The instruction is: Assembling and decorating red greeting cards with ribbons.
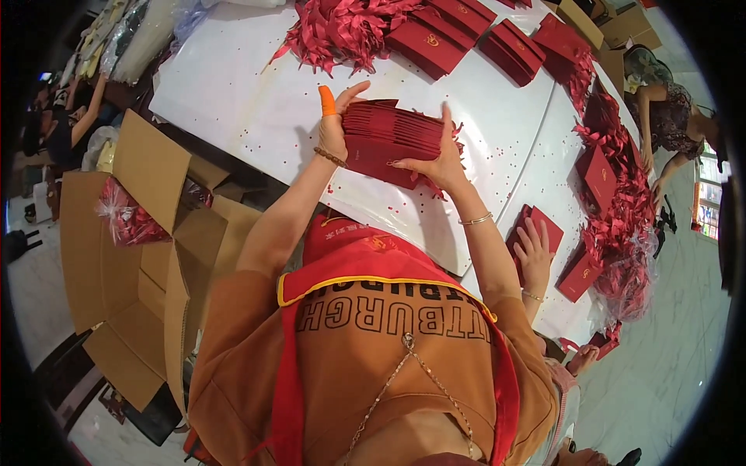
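Observation:
A stack of flat dark red paper packets (388, 144) is held between my two hands above the white table. My left hand (334, 128) grips the stack's left end, with an orange cover on one digit and a beaded bracelet at the wrist. The right end is clasped by my right hand (443, 163), its thumb across the near face. Many thin layered edges show along the top of the stack. Red ribbon ends stick out beside my right hand. The fingers behind the stack are partly hidden.
A heap of red ribbons (342, 35) and more red packets (435, 39) lie at the table's far side. At right, a co-worker's hand (534, 250) rests on packets beside a ribbon pile (622, 202). Open cardboard boxes (128, 287) stand left. Red specks dot the white table (272, 116).

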Demonstrator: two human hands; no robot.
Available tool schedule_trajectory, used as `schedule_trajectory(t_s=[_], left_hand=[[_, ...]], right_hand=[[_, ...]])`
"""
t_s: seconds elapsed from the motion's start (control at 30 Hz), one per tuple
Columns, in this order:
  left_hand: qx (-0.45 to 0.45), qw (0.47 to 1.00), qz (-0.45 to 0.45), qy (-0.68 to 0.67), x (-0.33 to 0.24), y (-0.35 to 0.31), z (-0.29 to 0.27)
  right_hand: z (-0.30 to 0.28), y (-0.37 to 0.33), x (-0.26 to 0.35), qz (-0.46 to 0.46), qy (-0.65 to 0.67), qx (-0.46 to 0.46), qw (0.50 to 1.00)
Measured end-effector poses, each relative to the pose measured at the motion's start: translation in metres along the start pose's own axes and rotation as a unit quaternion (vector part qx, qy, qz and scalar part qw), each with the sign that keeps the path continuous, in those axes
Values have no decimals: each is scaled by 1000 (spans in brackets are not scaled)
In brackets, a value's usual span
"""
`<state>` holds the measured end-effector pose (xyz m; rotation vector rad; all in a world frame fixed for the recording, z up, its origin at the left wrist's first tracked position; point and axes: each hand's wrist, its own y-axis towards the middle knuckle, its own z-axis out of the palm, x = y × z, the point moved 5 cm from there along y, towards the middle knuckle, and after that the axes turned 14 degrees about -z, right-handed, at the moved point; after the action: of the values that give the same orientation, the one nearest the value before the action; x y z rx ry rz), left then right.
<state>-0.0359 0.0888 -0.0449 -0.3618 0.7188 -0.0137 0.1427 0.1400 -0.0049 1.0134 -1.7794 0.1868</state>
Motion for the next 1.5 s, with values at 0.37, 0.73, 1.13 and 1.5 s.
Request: schedule_trajectory(t_s=[0.37, 0.73, 1.13, 1.5], left_hand=[[22, 990, -41, 135, -1, 35, 2], [44, 964, 3, 262, -18, 14, 50], [67, 404, 240, 880, -12, -25, 135], [91, 398, 221, 886, -7, -17, 134]], right_hand=[[-22, 8, -30, 113, -6, -42, 993], [-33, 3, -13, -57, -34, -68, 995], [-28, -1, -9, -43, -62, -20, 997], [-35, 3, -3, -62, -58, -20, 996]])
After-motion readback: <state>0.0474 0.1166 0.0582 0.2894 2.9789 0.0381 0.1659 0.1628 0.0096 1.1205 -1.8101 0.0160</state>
